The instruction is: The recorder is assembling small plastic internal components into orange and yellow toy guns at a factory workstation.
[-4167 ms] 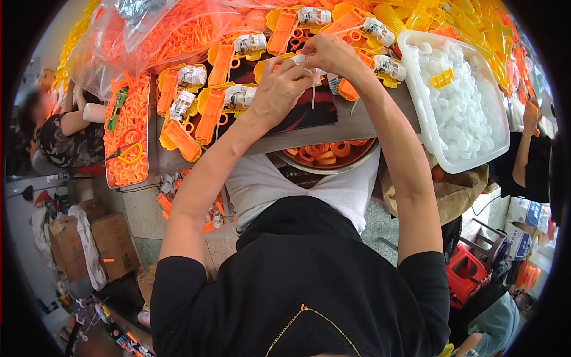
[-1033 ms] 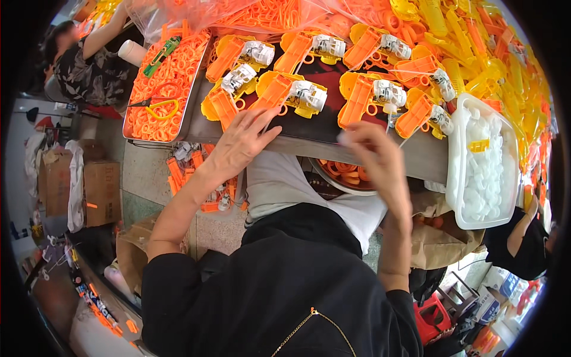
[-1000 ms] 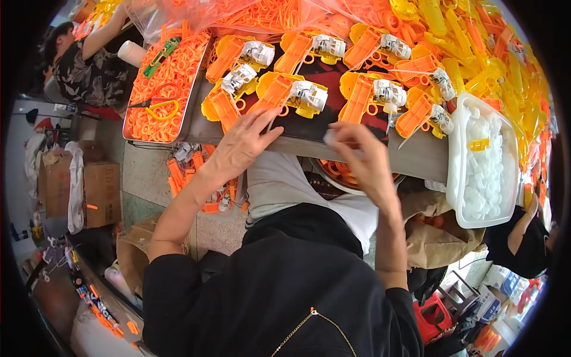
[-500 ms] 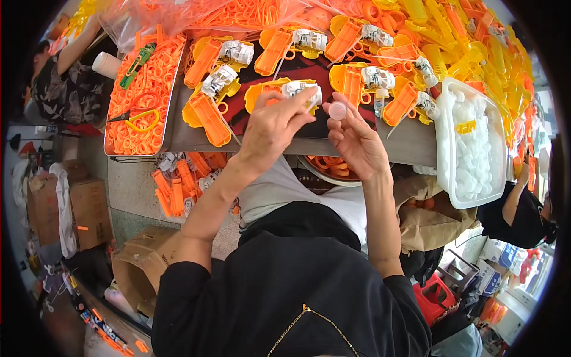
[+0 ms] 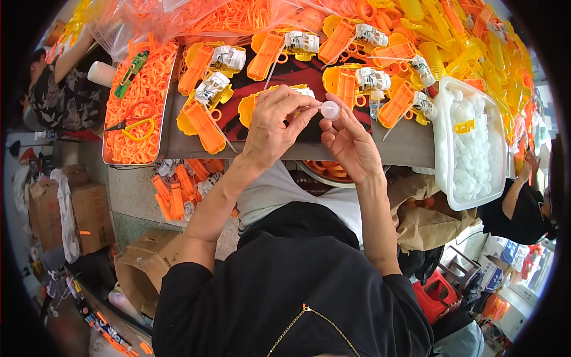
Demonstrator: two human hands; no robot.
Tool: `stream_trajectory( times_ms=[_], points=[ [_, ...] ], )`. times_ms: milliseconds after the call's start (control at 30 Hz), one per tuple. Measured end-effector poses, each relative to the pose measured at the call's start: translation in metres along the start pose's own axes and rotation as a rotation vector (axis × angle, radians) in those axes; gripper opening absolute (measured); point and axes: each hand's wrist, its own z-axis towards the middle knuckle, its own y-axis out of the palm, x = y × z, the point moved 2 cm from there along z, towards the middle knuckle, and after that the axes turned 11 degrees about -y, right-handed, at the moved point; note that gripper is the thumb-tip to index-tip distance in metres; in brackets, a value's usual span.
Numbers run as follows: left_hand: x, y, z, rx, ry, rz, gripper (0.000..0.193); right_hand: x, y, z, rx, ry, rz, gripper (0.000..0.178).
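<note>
My right hand pinches a small clear round plastic cap between thumb and fingers. Up against the cap's left side are the fingertips of my left hand, closed in a pinch. Whatever thin piece they may hold is too small to make out. Behind my left hand lies a yellow and orange toy shell, partly hidden, with a white mechanism at its right end. Similar half-assembled toys with orange panels and white wired units lie in rows beyond both hands. A small clear bottle stands right of my right hand.
At the left, a metal tray holds orange rings, scissors and a green tool. A white bin of clear caps stands right. Yellow parts are heaped at the far right. Co-workers sit on both sides.
My left fingertips have moved right and now meet the cap. My right hand has shifted slightly left with the cap still pinched.
</note>
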Motion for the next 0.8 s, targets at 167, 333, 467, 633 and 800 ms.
stream_trajectory(
  times_ms=[167,333,467,633,800],
  points=[
    [-0.001,0.003,0.003,-0.083,-0.123,-0.145,0.015,-0.006,-0.002,-0.002,0.052,-0.033,-0.175,0.048],
    [-0.003,0.005,0.005,-0.057,-0.131,-0.267,0.014,-0.005,-0.003,-0.003,0.104,0.049,-0.151,0.043],
    [-0.001,0.004,0.004,-0.079,-0.133,-0.232,0.013,-0.001,-0.009,-0.004,0.133,0.124,-0.156,0.046],
    [0.003,0.000,0.002,-0.036,0.078,0.038,0.012,0.000,-0.008,-0.005,0.152,0.168,-0.211,0.052],
    [0.001,0.003,-0.003,-0.047,0.024,-0.004,0.012,0.004,-0.010,-0.006,0.152,0.189,-0.239,0.054]
  ],
)
